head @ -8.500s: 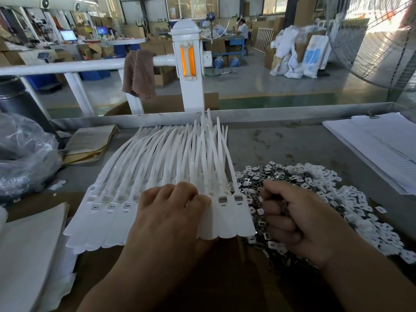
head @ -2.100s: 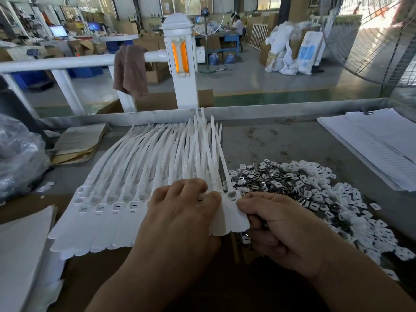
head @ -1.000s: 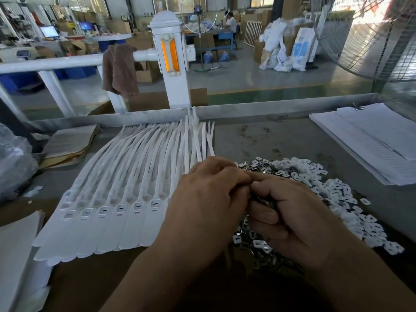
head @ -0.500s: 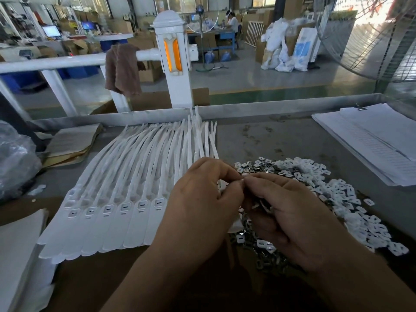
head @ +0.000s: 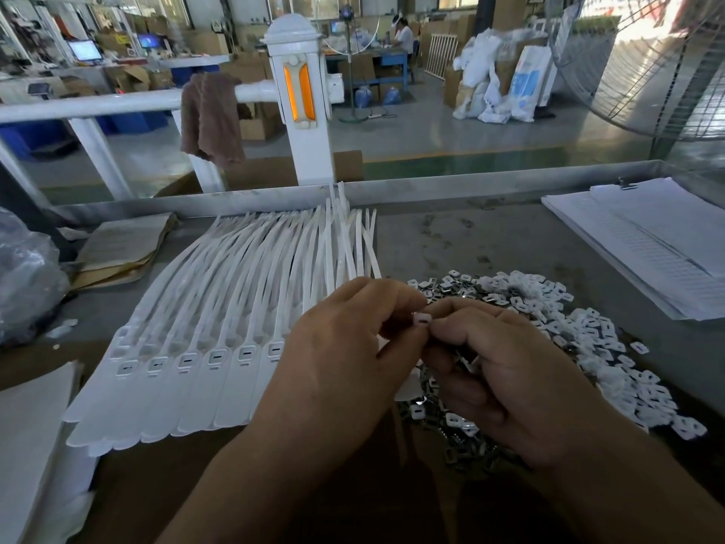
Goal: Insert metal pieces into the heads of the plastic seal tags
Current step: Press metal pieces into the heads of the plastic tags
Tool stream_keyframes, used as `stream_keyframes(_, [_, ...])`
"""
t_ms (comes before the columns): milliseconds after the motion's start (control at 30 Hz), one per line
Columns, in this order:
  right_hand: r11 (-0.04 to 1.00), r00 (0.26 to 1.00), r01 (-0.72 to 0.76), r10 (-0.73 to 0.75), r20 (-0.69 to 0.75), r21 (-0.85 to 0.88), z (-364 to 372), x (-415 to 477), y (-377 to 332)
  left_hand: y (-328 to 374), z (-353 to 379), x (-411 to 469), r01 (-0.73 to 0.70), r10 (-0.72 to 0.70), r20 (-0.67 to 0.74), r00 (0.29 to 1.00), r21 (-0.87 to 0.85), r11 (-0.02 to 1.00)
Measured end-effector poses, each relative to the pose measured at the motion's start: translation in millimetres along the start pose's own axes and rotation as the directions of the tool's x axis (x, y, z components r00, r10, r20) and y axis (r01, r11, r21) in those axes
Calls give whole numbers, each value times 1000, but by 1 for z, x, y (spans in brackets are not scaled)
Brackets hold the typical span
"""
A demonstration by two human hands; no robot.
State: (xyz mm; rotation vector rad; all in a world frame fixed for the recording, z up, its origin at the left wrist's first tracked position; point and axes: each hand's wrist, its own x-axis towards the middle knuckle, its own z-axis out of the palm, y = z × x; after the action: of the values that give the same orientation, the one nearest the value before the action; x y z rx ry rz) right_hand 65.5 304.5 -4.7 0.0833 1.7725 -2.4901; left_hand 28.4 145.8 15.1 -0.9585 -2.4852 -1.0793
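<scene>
— Fingers (head: 396,298) of the left hand (head: 337,355) and right hand (head: 510,371) meet just right of the tags (head: 219,308), pinching one piece (head: 422,319).
— And the pile (head: 549,312)?
— Farther right of the tags.
— Which step?
— Orienting the piece, I'd say. Next it needs seating squarely in an open head, probably under the left hand.

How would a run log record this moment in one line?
step: readying insert | left hand: pinches small white slotted insert piece | right hand: pinches same piece | white plastic seal tags: fanned on table
</scene>
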Motion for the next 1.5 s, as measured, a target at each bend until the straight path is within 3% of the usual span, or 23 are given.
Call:
stream_keyframes(167, [996,1000,-13,12,-16,-86,-1,-1,-1,-6,-6,1,12,-15,42,999,90,996])
stream_keyframes(233, [989,984,-19,-8,-177,-148,-7,0,-6,-13,-11,1,49,-52,21,998,116,992])
stream_keyframes(300, [959,906,17,-135,-402,-284,-20,2,-10,-22,-16,-1,114,-119,19,993,150,982])
stream_keyframes(333, [899,843,17,-249,-477,-438,-26,3,-12,-27,-17,-2,142,-148,21,989,169,975])
stream_keyframes(400, [659,728,-68,-481,-489,-749,-37,6,-11,-34,-19,-3,166,-173,23,985,191,968])
stream_keyframes(467, [435,696,-174,-580,-423,-883,-44,9,-7,-35,-18,-3,162,-170,21,985,202,966])
stream_keyframes(533, [293,686,-279,-606,-403,-915,-48,10,-3,-33,-18,-3,150,-156,13,988,209,966])
stream_keyframes(633, [217,660,-375,-620,-424,-901,-53,11,-2,-33,-17,-4,140,-145,3,989,231,963])
stream_keyframes(800, [127,714,-410,-571,-405,-903,-48,10,2,-32,-14,-2,110,-125,39,991,262,959])
stream_keyframes(967, [149,695,-379,-605,-388,-913,-42,10,2,-28,-8,4,104,-122,60,991,244,964])
stream_keyframes(1133, [143,692,-144,-693,-203,-979,-40,12,5,-25,-2,7,104,-120,49,992,247,963])
stream_keyframes(1200, [236,708,-26,-682,-185,-971,-34,11,5,-25,-1,7,105,-123,56,991,252,962])
stream_keyframes(1267, [357,780,53,-598,-185,-933,-23,9,6,-25,-1,7,105,-128,71,989,263,959])
stream_keyframes(1400, [646,967,50,-223,-126,-761,-7,5,8,-25,-1,7,101,-134,95,986,296,950])
stream_keyframes(1500, [816,999,-22,-3,-44,-578,-3,4,9,-26,-1,6,81,-119,102,988,316,945])
